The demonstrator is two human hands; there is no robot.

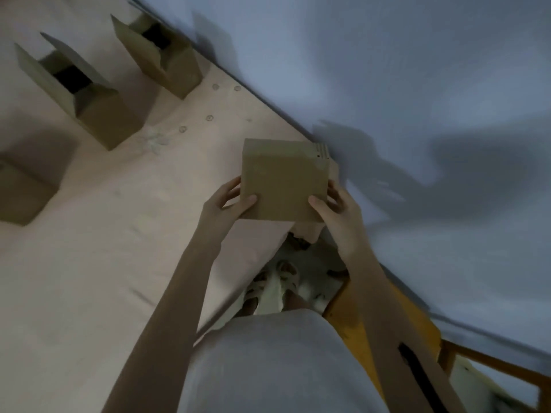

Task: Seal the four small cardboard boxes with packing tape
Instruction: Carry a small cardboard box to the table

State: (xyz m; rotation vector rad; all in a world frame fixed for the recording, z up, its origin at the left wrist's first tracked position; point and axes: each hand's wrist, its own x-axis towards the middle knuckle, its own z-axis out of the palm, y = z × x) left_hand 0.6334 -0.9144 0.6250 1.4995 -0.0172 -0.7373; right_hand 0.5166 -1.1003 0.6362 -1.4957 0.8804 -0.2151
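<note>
I hold a small brown cardboard box (283, 177) up in front of me, over the near corner of the table. My left hand (229, 201) grips its left edge, thumb on the near face. My right hand (337, 210) grips its right edge the same way. Two more cardboard boxes stand on the table with their top flaps open: one at the far left (98, 114), another farther back (176, 70). A third box (21, 192) sits at the left edge of the view, its top looking closed. No tape roll is in view.
The table (119, 234) is covered with pale pink paper. A bluish wall (387, 84) runs along its right side. Below the table corner I see my feet in light sandals (274, 284) and a wooden frame (492, 368) at the lower right.
</note>
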